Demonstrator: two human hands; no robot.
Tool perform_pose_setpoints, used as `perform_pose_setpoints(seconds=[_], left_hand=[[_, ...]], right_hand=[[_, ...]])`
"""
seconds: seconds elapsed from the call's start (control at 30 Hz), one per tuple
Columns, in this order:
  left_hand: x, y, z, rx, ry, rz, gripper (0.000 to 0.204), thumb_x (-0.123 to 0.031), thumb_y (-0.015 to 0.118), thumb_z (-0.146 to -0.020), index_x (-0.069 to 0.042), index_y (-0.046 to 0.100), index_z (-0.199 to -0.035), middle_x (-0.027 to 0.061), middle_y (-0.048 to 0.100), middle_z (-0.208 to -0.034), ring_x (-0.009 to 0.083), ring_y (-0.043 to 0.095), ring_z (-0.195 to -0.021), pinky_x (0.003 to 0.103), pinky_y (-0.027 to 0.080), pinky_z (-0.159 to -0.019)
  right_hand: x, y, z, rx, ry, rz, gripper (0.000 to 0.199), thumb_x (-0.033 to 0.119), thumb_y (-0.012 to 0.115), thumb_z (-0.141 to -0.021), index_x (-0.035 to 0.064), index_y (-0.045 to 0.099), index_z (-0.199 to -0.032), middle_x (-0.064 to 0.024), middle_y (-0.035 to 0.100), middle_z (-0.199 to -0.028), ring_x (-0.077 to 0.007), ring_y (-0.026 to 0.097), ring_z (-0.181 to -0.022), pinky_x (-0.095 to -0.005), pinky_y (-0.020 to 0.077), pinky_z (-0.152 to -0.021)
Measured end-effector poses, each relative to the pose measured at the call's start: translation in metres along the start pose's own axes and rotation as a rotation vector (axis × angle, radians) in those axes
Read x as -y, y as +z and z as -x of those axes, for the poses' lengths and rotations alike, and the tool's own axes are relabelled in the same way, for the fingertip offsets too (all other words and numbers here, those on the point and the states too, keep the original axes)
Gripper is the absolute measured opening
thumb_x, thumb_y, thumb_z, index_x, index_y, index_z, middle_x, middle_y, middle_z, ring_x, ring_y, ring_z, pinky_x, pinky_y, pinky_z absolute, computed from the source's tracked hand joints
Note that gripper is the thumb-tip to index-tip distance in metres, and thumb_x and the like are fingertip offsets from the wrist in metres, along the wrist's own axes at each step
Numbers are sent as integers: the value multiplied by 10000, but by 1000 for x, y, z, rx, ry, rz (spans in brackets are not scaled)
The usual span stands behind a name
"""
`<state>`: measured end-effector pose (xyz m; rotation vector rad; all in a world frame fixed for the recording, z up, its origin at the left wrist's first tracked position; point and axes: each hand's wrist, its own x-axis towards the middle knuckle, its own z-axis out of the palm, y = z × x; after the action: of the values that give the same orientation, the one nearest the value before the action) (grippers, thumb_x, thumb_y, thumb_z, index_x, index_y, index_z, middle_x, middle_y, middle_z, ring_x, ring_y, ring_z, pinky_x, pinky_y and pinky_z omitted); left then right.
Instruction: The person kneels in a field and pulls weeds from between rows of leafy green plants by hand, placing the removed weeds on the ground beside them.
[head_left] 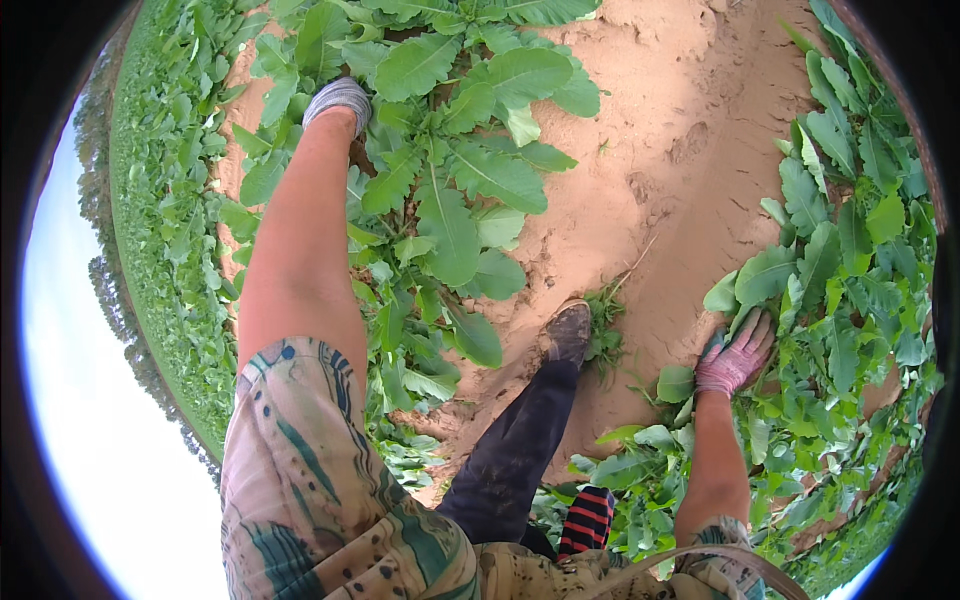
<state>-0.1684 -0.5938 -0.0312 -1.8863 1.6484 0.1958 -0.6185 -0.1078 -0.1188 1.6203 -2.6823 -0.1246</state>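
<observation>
— Two rows of broad-leaved plants ran through that shot, didn't they, with a furrow of bare reddish soil (650,130) between them?

— Yes. The bigger clump of leafy plants (450,190) lay left of the furrow, and the other leafy row (850,270) curved along the right edge. The person stood in the furrow, likely so as to reach both rows without treading on leaves.

— And the arms?

— Spread wide. The left arm stretched far up and out, and the left hand (338,100), in a grey glove, went in among the leaves at the far side of the big clump. It looked curled, but the foliage hid the fingers, so I couldn't tell what it had hold of, if anything.

— The right one?

— The right hand (735,358), in a pink glove, lay low at the soil's edge, fingers spread and pushed under the leaves of the right-hand row. It seemed to part or press them rather than grasp; nothing was clearly closed in it.

— Anything smaller?

— A muddy dark shoe (568,330) planted in the furrow, probably as a brace for the lean, and just beside it a small green weed tuft (603,325) rooted in the soil.
</observation>
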Motion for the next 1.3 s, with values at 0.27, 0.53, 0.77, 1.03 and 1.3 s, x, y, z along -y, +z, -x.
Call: perform_pose_setpoints(seconds=[0.27,0.53,0.77,1.03,1.3], left_hand=[[56,-12,42,-110,68,-28,307,-111,578,-808,-33,649,-1096,208,650,-1095,392,612,-1028,425,492,-886],[45,7,221,-72,409,591,351,37,594,-766,-18,623,-1111,186,669,-1017,359,647,-914,370,525,-813],[-16,-5,283,78,893,331,428,-131,708,-818,-58,593,-1223,130,630,-1150,264,615,-1035,324,506,-885],[-14,-42,55,-276,165,-18,257,-195,555,-884,-47,681,-1051,175,668,-1078,350,642,-1001,388,513,-855],[22,26,-24,-81,38,85,329,-218,586,-862,-31,664,-1121,197,625,-1200,344,603,-1126,426,484,-919]], right_hand=[[-4,5,1,-68,-28,-57,784,468,460,-830,96,250,-1487,-127,262,-1514,-393,257,-1366,-545,233,-1096],[0,-1,-1,-51,-29,-44,770,427,493,-830,87,261,-1480,-142,276,-1499,-393,280,-1349,-530,262,-1084],[3,-3,-1,-35,-14,-25,796,372,540,-802,91,247,-1486,-134,270,-1503,-386,277,-1355,-517,251,-1095],[1,-4,-2,-74,-40,-63,781,439,474,-819,85,259,-1481,-142,272,-1499,-402,287,-1337,-522,258,-1088],[-2,2,0,-64,-48,-63,764,470,442,-845,87,263,-1482,-140,282,-1500,-405,288,-1339,-534,258,-1082]])
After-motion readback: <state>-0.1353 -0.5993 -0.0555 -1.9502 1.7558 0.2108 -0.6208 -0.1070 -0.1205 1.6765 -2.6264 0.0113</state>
